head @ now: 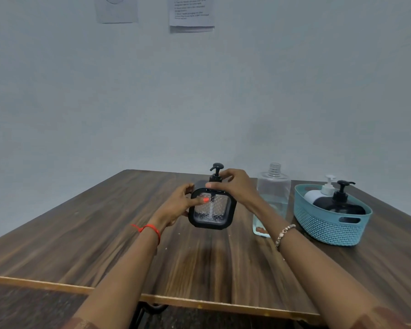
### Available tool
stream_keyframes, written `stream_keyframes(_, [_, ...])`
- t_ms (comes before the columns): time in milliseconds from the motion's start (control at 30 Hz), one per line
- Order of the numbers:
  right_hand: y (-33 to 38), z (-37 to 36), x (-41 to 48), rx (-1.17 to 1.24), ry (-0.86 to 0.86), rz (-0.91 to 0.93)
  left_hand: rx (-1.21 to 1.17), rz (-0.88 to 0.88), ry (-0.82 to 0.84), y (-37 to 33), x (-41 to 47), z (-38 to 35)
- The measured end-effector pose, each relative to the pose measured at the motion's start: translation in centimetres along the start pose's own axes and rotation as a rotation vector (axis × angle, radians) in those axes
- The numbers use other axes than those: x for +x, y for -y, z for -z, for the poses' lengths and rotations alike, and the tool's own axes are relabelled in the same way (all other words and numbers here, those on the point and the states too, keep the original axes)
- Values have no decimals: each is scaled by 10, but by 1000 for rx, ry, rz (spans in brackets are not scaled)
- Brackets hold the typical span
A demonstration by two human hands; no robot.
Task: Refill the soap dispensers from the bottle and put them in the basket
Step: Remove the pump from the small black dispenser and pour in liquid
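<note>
Right hand point(235, 186) fingers point(214, 185) pinch the pump collar point(216, 178). Left hand point(178, 205) grips the dispenser point(211, 210) by its left edge, thumb on the front. Dispenser upright, centre frame, over the bench point(199, 262). Basket point(328, 231) sits right, beyond the open bottle point(273, 191), so the right hand is nearer.

Materials on and around the desk

Desk point(105, 245): dark wood-grain top, smooth, faint sheen; pale strip along the edge. Dispenser point(211, 210): matt black plastic frame, clear plastic face with a raised bumpy pattern, black plastic pump. Bottle point(273, 188): clear glossy plastic, ribbed neck. Basket point(328, 226): teal plastic, matt, perforated weave-like wall, smooth rim. White dispenser point(312, 194), black dispenser point(339, 205): smooth, soft sheen. Wall point(199, 91): matt paint. Paper point(191, 13): matt sheets. Wrists: red thread point(150, 227); beaded bracelet point(284, 232), metallic glint.
</note>
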State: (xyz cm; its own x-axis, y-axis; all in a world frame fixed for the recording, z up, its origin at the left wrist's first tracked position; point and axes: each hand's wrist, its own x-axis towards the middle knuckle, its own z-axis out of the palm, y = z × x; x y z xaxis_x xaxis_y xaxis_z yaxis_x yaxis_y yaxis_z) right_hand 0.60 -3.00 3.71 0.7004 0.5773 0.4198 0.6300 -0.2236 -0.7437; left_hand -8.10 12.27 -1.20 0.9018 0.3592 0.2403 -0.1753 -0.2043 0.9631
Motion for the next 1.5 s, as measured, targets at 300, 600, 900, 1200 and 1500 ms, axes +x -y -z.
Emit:
stream_keyframes(300, [8, 5, -1, 314, 68, -10, -32, -20, 17, -5, -7, -1])
stream_keyframes(600, [11, -1, -1, 55, -7, -31, -21, -24, -6, -9, -5, -3])
stream_keyframes(900, [18, 7, 1, 395, 25, -89, -74, -43, -36, -8, -7, -5])
stream_keyframes(1200, [24, 14, -1, 378, -8, -56, -70, -29, -34, -6, -9, -4])
stream_keyframes(1500, [23, 24, 1, 493, -189, 5, -61, 4, -69, 1, -10, 0])
